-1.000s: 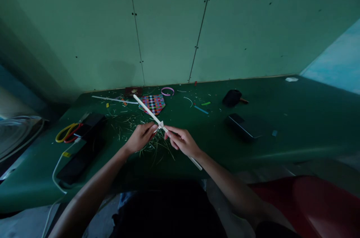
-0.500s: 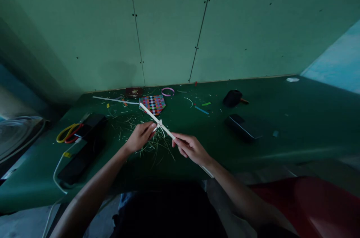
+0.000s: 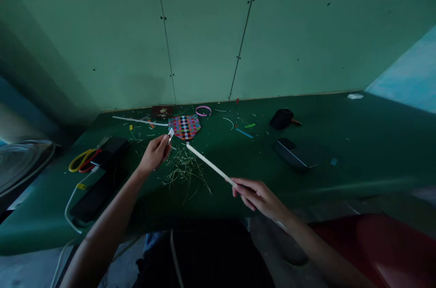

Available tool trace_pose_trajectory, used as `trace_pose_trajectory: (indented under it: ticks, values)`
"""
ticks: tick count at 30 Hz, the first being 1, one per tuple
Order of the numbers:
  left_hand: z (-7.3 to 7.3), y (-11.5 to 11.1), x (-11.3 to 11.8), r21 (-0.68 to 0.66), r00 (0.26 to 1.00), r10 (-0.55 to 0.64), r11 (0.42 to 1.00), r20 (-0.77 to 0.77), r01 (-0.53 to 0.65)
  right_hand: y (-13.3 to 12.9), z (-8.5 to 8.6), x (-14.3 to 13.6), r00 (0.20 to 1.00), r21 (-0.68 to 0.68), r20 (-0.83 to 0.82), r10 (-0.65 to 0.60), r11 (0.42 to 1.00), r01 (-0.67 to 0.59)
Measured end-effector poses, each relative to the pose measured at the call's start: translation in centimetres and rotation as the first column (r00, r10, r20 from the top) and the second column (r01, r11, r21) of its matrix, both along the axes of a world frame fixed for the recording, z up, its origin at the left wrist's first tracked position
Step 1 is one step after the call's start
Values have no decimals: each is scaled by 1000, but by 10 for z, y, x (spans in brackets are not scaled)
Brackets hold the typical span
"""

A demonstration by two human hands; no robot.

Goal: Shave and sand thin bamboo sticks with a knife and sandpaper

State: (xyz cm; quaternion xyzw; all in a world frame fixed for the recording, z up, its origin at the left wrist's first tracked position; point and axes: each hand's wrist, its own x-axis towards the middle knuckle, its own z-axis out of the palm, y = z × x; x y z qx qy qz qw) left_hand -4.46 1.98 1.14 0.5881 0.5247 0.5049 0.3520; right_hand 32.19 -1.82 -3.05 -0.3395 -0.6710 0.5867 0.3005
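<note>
My left hand (image 3: pixel 156 153) is closed on a small pale blade-like piece (image 3: pixel 170 133), whose tip shows above the fingers. My right hand (image 3: pixel 257 193) grips the lower end of a long whitish strip (image 3: pixel 211 164), which slants up and left to just below the woven checkered piece (image 3: pixel 185 127). A gap separates the strip from my left hand. Thin green shavings (image 3: pixel 184 167) lie in a loose heap between and below my hands.
Scissors (image 3: pixel 81 161) with yellow and red handles and dark boxes (image 3: pixel 98 192) with a cable are at left. A black mouse-like object (image 3: pixel 281 119) and a dark case (image 3: pixel 296 154) lie at right. Behind are a pink ring (image 3: pixel 203 111) and a wall.
My hands have moved apart: the left went up and left with the small piece, the right went down and right with the strip. A thin strand now shows over the dark clothing below.
</note>
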Motion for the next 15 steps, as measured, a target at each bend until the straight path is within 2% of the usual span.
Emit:
trace_pose_trajectory:
  ticks: [2, 4, 7, 9, 12, 15]
  values:
    - [-2, 2, -3, -35, 1000, -6, 999, 26, 7, -2, 1, 6, 1000, -24, 2, -13, 1000, 13]
    - [-4, 1, 1, -56, 995, -64, 996, 79, 69, -2, 2, 4, 1000, -45, -14, -22, 999, 21]
    - [-6, -5, 14, -39, 959, -195, 977, 207, 208, 1, 2, -13, 999, -66, -47, -27, 998, 24]
    - [-7, -7, 22, -24, 930, -227, 970, 289, 244, 4, 3, -31, 997, -82, -77, -12, 997, 5]
    - [-8, -7, 27, -6, 906, -184, 979, 380, 202, 8, 6, -60, 992, -119, -106, 65, 990, -77]
    - [-6, -4, 23, 25, 879, -98, 995, 467, 97, 14, 9, -81, 978, -156, -138, 156, 972, -177]
